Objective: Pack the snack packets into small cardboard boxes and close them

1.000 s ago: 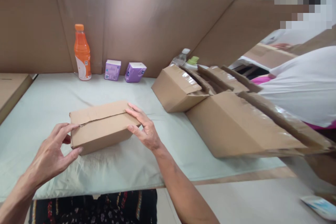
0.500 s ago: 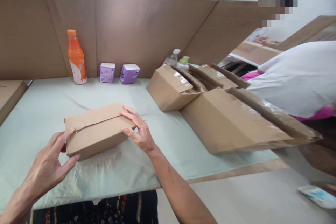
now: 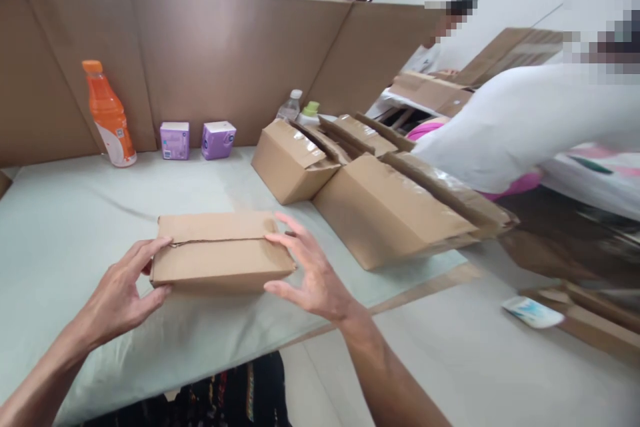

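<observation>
A closed brown cardboard box (image 3: 220, 267) lies on the pale green cloth, its two top flaps meeting at a narrow seam. Around its left end, my left hand (image 3: 125, 290) is closed, with fingertips at the seam and the thumb along the lower front edge. My right hand (image 3: 310, 267) spans the right end; its fingers rest on top near the seam, and its thumb is by the front face. The box's underside and the far sides of the fingers are hidden.
An orange bottle (image 3: 111, 117) and two purple tissue packs (image 3: 175, 141) stand before a cardboard partition (image 3: 225, 53). Open cardboard boxes (image 3: 370, 213) crowd the right side, with a clear bottle (image 3: 290, 105) behind. A person in a white sleeve (image 3: 480, 120) is beyond them.
The box has turned so that its seam runs nearly level across the view. Both hands moved along with it, and the right fingers are spread wider. The camera view has swung right.
</observation>
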### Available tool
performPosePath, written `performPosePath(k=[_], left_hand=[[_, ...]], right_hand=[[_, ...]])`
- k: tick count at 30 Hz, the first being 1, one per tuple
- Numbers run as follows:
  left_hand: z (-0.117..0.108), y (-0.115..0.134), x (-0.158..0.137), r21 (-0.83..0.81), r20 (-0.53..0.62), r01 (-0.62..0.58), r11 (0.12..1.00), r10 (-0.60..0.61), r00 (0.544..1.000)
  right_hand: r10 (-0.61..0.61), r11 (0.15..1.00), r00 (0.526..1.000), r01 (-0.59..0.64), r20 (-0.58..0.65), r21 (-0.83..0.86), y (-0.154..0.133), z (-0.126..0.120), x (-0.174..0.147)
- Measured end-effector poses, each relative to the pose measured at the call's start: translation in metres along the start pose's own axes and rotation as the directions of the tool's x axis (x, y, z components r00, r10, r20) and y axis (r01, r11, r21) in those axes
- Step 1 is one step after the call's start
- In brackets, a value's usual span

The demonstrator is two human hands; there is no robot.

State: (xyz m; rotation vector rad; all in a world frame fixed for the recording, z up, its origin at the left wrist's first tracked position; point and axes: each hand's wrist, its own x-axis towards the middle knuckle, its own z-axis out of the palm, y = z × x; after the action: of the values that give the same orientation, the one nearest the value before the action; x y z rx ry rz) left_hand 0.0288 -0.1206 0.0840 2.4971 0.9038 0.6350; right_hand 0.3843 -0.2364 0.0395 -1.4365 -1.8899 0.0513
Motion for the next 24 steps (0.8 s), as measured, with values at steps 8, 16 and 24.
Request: performPosePath(k=[8, 16, 24], left_hand=[[0.03, 0.014, 0.071, -0.167, 0.147, -0.044, 0.985, 0.069, 0.987], [0.092, 0.03, 0.135, -0.343, 0.163, -0.007, 0.939, 0.066, 0.984], [0.192, 0.044, 0.194, -0.335, 0.12, 0.139, 0.932, -0.105, 0.987]], right_hand=[[-0.003, 0.999, 0.993, 0.007, 0.122, -0.031, 0.024, -0.057, -0.003], [0.079, 0.956, 0.987, -0.114, -0.139, -0.271, 0.012, -0.074, -0.04], [0.149, 0.792, 0.901, -0.356, -0.407, -0.497, 0.014, -0.071, -0.074]])
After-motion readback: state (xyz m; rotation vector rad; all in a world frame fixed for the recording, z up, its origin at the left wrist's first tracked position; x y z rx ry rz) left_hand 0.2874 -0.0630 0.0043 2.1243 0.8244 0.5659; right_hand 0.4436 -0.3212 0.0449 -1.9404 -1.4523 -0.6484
